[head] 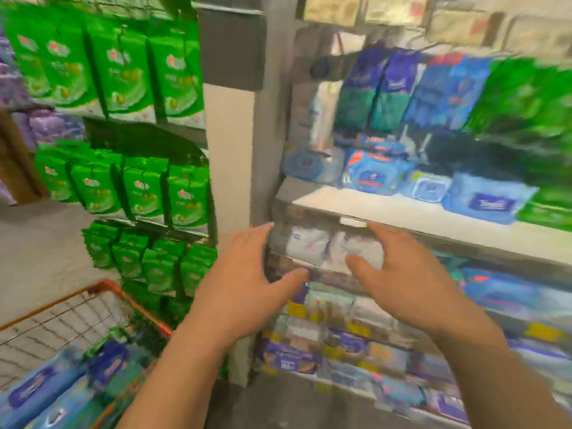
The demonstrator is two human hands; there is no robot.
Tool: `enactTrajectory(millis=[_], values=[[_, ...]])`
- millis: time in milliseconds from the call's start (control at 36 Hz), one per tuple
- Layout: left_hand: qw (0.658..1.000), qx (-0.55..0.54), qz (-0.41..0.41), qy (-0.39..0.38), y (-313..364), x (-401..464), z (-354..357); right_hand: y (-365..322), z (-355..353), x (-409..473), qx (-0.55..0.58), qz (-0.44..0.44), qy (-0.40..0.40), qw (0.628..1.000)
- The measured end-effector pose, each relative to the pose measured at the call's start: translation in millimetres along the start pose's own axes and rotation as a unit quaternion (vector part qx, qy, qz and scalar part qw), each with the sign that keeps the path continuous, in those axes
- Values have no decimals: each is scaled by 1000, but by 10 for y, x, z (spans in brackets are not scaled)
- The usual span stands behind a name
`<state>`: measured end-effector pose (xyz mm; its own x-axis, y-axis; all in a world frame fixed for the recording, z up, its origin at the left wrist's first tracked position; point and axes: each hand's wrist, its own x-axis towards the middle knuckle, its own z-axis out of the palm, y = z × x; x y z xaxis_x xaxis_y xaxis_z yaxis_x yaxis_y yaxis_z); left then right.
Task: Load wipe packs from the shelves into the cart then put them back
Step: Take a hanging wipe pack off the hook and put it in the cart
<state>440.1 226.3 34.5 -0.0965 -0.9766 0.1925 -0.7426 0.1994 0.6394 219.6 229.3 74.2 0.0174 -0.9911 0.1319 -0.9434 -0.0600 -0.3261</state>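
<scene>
White wipe packs (309, 244) upright, blurry

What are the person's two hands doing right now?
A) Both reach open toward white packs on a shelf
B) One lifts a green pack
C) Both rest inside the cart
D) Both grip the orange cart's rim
A: the left hand and right hand are spread open, holding nothing, in front of the white soft packs.

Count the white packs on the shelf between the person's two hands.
2: one white pack nearer the left hand, another beside it by the right hand. Blur may hide more behind.
</scene>
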Motion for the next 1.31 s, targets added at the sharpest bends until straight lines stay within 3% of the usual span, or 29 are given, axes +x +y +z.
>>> enactTrajectory(millis=[306,528,694,1000,1083,1139,1222,1306], values=[[993,-9,105,-58,1902,386,1444,2128,-900,-431,25,128,34,991],[984,-22,150,-91,2867,572,2188,3216,-1276,-704,31,201,51,978],[976,-24,191,-101,3303,801,2615,3784,-1374,-768,8,225,92,970],[959,-123,222,-128,3792,1543,3387,4504,-1637,-344,39,303,84,949],[949,-136,231,-165,3942,1830,3568,4673,-1737,-100,26,293,105,950],[944,-143,256,-149,4038,2004,3683,4778,-1807,82,22,284,120,951],[940,-215,231,-131,4214,2293,3877,4958,-1921,413,14,279,145,949],[912,-329,188,-159,4380,2629,4100,5125,-1993,729,30,269,188,944]])
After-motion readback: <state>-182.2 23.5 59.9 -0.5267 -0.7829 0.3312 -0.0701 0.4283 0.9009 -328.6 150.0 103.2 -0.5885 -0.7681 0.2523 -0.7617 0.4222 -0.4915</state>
